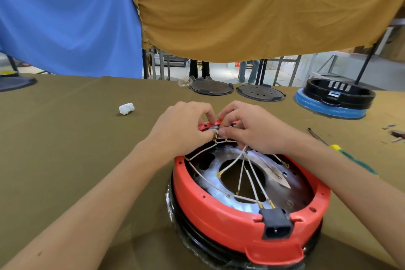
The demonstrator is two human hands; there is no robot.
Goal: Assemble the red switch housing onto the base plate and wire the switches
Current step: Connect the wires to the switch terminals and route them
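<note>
Sitting nearest: black power inlet socket [276,222] clipped into near rim of red switch housing [221,210], already seated on dark base plate [186,229], on olive tablecloth [65,160]. Looking rigid, moulded plastic, light-ish but brittle at thin tabs and screw bosses; best gripping by thick outer rim, not by near lip tab.

Running inside: white wires [243,173] w/ brass ring and spade terminals, fanning from socket up across silvery inner plate [219,195] toward far rim. Judging these as thin, springy, sleeved stiff-ish; prone to kinking or pulling off crimps, so pinching at terminal barrel, not mid-wire.

Working at far rim: left hand [182,129] and right hand [249,129] close together, fingertips nearly touching. Left pinching brass terminal [215,133] against housing edge; right curling round a bundle of approx 4 wires, thumb pressing near same terminal. Switches themselves hidden under fingers, can't tell if seated.

Lying right, near right forearm: screwdriver [341,149], green/yellow handle. Left, well apart: crumpled white wad [126,108].

Resting farther back: 2 dark round plates [236,89] side by side, black ring on blue base [333,99] far right. Hanging beyond: blue cloth [65,17] and mustard cloth [252,11].
</note>
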